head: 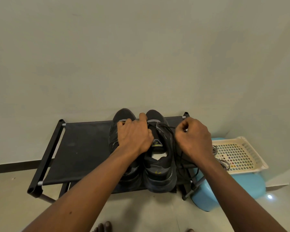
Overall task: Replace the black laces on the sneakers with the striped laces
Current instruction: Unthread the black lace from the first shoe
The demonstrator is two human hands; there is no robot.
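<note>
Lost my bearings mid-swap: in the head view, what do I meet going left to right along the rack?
Rack's left end bar → left sneaker → left hand → right sneaker → right hand, pinching the black lace → striped laces → cream basket.

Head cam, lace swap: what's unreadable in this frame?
- Left sneaker lacing: head view, covered by the left hand.
- Right sneaker eyelets: head view, left hand's fingers and the loose black lace hide which are unthreaded.
- Striped laces at the basket: head view, right hand and wrist cover most; count unclear.
</note>
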